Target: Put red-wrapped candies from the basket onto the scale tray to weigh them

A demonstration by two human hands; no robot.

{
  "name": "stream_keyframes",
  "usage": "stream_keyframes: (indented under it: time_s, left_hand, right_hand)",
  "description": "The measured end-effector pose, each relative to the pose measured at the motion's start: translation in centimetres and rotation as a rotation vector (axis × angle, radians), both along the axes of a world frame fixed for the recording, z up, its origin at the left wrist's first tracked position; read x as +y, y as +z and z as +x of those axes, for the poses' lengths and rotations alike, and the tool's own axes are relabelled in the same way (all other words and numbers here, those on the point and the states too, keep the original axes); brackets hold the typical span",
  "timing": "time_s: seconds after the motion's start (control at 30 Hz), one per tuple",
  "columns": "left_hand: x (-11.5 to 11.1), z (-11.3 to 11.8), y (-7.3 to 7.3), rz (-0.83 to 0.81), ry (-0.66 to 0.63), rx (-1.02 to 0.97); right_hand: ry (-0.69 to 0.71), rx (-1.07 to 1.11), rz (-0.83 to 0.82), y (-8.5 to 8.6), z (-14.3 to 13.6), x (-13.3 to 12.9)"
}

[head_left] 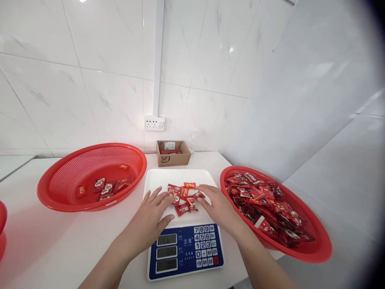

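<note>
On the white pan [168, 175] of a digital scale lie several red snack packets [182, 209], the largest of them a flat packet [174, 192] with pale printing. My left hand [155, 214] is open over the pan's left side, fingers spread, their tips at the edge of the large packet. At the other side of the pile, my right hand [218, 206] has a small red packet [198, 195] between its thumb and fingers. Below the pan, the scale's blue panel [186, 251] has displays on the left and a keypad on the right.
A red mesh basket [54, 196] with several packets stands to the left. Another red basket [323, 245], heaped with red packets [270, 204], sits at the right edge. Behind the scale is a cardboard box [173, 160]; a socket [154, 123] is on the tiled wall.
</note>
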State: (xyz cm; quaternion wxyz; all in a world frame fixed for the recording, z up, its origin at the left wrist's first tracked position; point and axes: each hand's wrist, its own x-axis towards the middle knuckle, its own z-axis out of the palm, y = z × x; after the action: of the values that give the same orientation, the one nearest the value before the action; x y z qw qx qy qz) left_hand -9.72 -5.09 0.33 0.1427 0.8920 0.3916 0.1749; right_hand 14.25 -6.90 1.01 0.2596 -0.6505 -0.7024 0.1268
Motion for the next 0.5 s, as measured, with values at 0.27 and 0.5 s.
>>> stream_keyframes:
  time_s: [0.27, 0.5]
  left_hand:
    - [0.2, -0.1, -0.3, 0.032, -0.002, -0.012]
    - [0.3, -0.2, -0.4, 0.051, -0.01, -0.007]
  right_hand:
    - [0.103, -0.039, -0.033, -1.2, -0.6, 0.0]
    - [0.258, -0.071, -0.134, -1.4, -1.9, 0.9]
